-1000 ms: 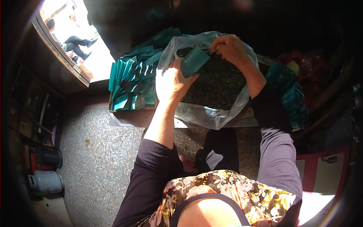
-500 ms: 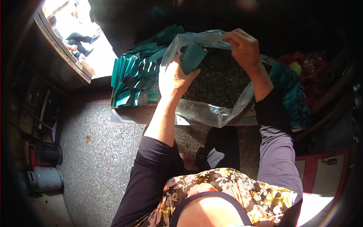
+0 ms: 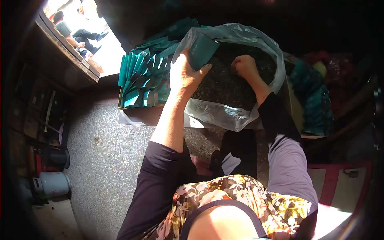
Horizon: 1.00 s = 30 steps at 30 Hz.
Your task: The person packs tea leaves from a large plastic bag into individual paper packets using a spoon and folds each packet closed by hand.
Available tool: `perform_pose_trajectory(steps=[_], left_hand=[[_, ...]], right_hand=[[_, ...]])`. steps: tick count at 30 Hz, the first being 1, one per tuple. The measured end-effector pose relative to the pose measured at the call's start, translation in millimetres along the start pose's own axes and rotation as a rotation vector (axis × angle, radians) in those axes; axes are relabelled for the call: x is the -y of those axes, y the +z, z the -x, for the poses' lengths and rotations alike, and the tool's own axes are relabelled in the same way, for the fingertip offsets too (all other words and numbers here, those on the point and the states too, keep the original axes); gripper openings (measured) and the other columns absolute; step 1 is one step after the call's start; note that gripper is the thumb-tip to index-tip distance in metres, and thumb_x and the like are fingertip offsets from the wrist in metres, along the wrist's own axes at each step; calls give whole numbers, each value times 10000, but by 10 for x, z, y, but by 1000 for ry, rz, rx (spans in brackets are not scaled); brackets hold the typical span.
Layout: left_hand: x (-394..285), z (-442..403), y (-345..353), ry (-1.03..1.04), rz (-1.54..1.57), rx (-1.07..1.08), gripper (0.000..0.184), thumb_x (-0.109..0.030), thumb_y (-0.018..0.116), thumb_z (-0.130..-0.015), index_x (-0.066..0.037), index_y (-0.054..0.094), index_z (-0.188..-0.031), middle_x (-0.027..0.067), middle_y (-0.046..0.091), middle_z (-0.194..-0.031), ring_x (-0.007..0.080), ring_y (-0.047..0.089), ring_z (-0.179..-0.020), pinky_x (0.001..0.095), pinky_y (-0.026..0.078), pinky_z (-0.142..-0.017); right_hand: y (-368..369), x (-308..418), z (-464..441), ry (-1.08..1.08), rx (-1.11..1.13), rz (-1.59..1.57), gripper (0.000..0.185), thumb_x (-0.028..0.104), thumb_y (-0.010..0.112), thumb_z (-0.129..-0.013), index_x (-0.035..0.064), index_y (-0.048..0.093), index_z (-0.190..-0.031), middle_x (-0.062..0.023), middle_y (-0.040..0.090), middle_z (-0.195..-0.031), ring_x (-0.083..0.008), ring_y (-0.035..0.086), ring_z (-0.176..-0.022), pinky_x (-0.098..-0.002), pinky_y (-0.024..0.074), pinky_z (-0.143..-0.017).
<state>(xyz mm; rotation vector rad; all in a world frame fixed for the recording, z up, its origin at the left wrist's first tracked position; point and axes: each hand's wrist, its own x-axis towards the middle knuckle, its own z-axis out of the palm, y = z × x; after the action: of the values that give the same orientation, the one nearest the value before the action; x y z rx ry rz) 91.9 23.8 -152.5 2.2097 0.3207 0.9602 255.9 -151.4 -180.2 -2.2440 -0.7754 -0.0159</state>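
Observation:
My left hand [image 3: 185, 76] holds a small teal packet [image 3: 203, 51] at the left side of a large clear plastic bag [image 3: 276, 48]. Its thumb is stretched out to the right, below the packet. Dark, loose, leaf-like bits [image 3: 218, 86] fill the bag, whose mouth lies wide open. Over these bits, inside the bag's rim, is my right hand [image 3: 246, 67] with its fingers curled together. What those fingers hold, if anything, is hidden. Left of the bag, many similar teal packets [image 3: 138, 76] stand packed in a box [image 3: 120, 98].
More teal packets [image 3: 314, 100] sit in a box on the right, beside red plastic [image 3: 334, 68]. A grey gas cylinder [image 3: 54, 185] stands at the left on the speckled floor [image 3: 104, 160]. Outside the doorway a person [image 3: 76, 38] sits.
My right hand has let go of the bag's far rim and moved down and left, over the dark bits. My left hand keeps the packet in nearly the same place.

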Motion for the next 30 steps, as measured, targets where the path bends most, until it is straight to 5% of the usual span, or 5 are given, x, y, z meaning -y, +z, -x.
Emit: perform_pose_trajectory(steps=[3,10,26,30], left_hand=[[-17,9,-8,9,-6,1,742,-310,824,-669,-4,475,-1248,220,617,-1080,361,616,-996,400,503,-864],[-41,25,-4,27,-49,5,737,-325,818,-663,-6,485,-1238,222,626,-1048,352,625,-975,390,508,-845],[-292,61,-85,-12,-182,65,664,-358,798,-689,-82,517,-1223,177,645,-1070,319,638,-980,392,496,-866],[-380,47,-99,-98,-169,144,730,-421,787,-699,-89,493,-1280,191,627,-1129,330,633,-995,383,495,-880]], right_hand=[[-73,-16,-35,304,107,-202,197,34,526,-721,16,705,-802,-89,604,-593,-157,563,-466,-300,443,-432],[-303,-13,-34,345,113,-418,185,19,506,-738,1,667,-828,-66,616,-644,-106,534,-465,-247,405,-402],[-1158,639,-289,-41,27,-541,196,26,496,-739,-2,684,-789,-59,604,-624,-84,500,-443,-240,373,-381],[-1005,917,-277,-106,43,-335,190,18,489,-746,4,678,-759,-54,596,-594,-75,485,-426,-231,361,-389]])
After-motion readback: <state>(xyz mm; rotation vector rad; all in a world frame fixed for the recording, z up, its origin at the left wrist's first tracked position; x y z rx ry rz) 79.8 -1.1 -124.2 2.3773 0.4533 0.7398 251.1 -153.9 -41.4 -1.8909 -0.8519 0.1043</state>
